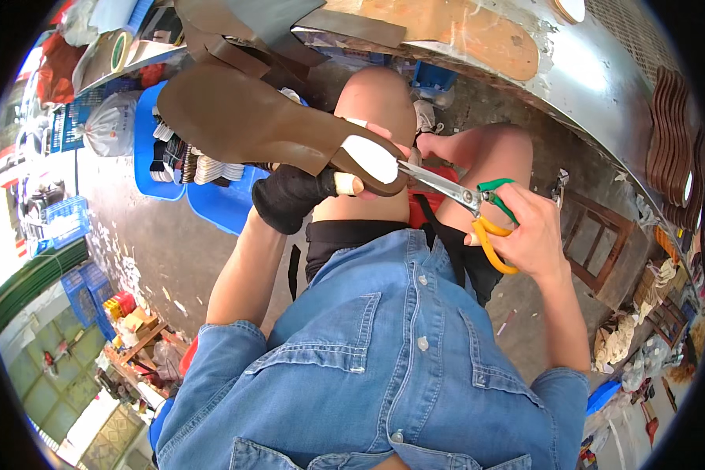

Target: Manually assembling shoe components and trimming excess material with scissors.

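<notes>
My left hand, in a black glove with bare fingertips, grips a brown shoe insole near its heel end. Its thumb presses on top, and other fingers show at the far edge. The insole's wide toe part points to the far left. On the heel end lies a white oval patch. In my right hand are scissors with one green and one yellow handle, my fingers through the loops. The blade tips meet the rim of the heel end beside the white patch; the exact cut is too small to make out.
Dark leather pieces hang over the edge of a metal-topped workbench ahead. Stacked brown insoles stand at its right. Blue bins with strips sit at left on the floor. A wooden frame lies at right.
</notes>
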A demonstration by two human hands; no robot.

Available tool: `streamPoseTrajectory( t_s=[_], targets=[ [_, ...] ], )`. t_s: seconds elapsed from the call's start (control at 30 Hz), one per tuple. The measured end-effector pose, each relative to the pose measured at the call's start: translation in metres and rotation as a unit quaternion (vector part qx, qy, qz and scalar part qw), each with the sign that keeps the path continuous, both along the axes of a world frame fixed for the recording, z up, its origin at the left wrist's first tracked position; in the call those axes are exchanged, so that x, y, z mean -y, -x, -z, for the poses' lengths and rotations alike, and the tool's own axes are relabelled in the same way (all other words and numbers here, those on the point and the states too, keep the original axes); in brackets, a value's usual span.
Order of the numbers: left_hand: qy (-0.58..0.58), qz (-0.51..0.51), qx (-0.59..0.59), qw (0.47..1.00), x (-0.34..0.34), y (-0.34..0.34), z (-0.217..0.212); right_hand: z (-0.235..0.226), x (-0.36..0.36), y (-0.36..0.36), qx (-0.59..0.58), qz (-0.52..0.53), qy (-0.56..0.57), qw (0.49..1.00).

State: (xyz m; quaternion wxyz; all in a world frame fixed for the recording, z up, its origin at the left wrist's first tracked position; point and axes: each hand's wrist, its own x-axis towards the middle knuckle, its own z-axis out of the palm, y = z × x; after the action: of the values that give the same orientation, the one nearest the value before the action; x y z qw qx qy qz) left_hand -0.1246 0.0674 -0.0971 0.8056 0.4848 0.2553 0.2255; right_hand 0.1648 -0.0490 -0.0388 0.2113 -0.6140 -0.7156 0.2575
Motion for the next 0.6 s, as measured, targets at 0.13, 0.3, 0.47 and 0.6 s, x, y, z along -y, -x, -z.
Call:
streamPoseTrajectory(
  t_s=[0.13, 0.3, 0.47, 0.6],
  targets=[
    [0.007, 0.02, -0.006, 1.0, 0.004, 0.003, 0.0, -0.003, 0.0, -0.001, 0.025, -0.031, 0.013, 0.999],
    [0.046, 0.013, 0.061, 0.997, 0.013, 0.001, 0.0, 0.002, 0.007, -0.007, -0.015, -0.057, 0.068, 0.996],
    [0.009, 0.014, -0.032, 0.999, 0.009, 0.007, -0.014, 0.001, 0.007, -0.002, -0.013, -0.025, 0.038, 0.999],
    [0.027, 0.008, 0.002, 1.0, 0.012, 0.006, -0.007, 0.003, 0.006, -0.003, -0.007, -0.032, 0.01, 0.999]
  ],
)
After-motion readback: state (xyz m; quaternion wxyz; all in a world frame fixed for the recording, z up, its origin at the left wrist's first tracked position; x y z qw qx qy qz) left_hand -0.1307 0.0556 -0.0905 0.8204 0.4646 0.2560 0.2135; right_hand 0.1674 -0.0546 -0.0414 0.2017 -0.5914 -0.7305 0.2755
